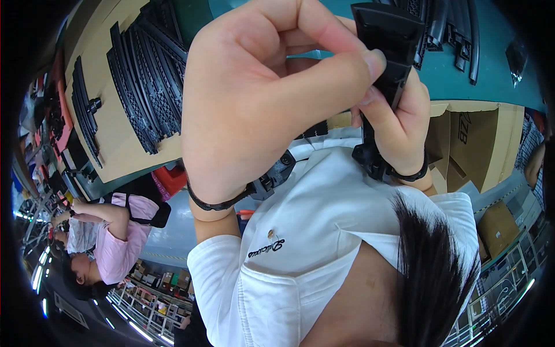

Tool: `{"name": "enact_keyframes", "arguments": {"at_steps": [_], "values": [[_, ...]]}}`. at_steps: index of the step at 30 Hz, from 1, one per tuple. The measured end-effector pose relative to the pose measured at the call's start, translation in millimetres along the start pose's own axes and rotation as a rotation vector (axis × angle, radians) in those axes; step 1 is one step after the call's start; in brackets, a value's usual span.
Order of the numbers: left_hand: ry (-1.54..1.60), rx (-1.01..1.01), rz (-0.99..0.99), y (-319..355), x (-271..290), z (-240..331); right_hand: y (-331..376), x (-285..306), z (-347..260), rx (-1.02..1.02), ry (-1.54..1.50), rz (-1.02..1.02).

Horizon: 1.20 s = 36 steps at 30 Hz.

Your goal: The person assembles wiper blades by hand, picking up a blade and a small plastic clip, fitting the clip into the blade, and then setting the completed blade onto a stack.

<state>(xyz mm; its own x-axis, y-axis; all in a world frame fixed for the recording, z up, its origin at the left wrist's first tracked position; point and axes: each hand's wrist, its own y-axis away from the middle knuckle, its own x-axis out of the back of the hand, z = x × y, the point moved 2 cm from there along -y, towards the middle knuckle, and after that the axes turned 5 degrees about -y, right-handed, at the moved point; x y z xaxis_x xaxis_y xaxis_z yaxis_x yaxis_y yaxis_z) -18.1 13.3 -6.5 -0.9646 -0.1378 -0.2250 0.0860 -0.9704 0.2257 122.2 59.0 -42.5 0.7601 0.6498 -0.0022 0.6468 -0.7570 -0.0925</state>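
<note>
A black moulded plastic trim piece (386,37) is held up close at the upper right, its wide end raised and a narrower part running down behind my fingers. My left hand (243,110) is closed, with its thumb and fingertips pinched against the near edge of the piece. Lower down, my right hand (404,124) grips the same piece, its thumb pressed on the edge close to my left thumb. The fingers of my right hand are partly hidden behind the piece. Each wrist wears a dark strap with a small black device.
Several long black textured strips (144,87) lie on a cardboard sheet (110,165) at the left. More black strips (457,34) and a clear plastic bag (515,62) rest on the green tabletop (436,81). An open cardboard box (497,150) stands right. A person in pink (124,234) works at left.
</note>
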Motion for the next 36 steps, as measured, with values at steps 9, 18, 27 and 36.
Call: {"name": "enact_keyframes", "arguments": {"at_steps": [9,18,27,36], "values": [[0.135,0.016,0.048,-3.6,-4.5,-8.1,0.8,1.5,3.0,-0.074,-0.018,-0.028],[0.254,0.002,0.092,-11.5,-11.2,-12.5,-1.6,0.6,5.2,-0.174,-0.269,0.038],[0.184,-0.015,0.013,-3.2,-19.2,-11.3,-0.1,2.8,5.7,-0.137,-0.214,0.089],[0.180,-0.249,-0.043,0.7,-24.3,-11.3,2.9,6.5,-1.9,-0.020,-0.193,0.067]]}}
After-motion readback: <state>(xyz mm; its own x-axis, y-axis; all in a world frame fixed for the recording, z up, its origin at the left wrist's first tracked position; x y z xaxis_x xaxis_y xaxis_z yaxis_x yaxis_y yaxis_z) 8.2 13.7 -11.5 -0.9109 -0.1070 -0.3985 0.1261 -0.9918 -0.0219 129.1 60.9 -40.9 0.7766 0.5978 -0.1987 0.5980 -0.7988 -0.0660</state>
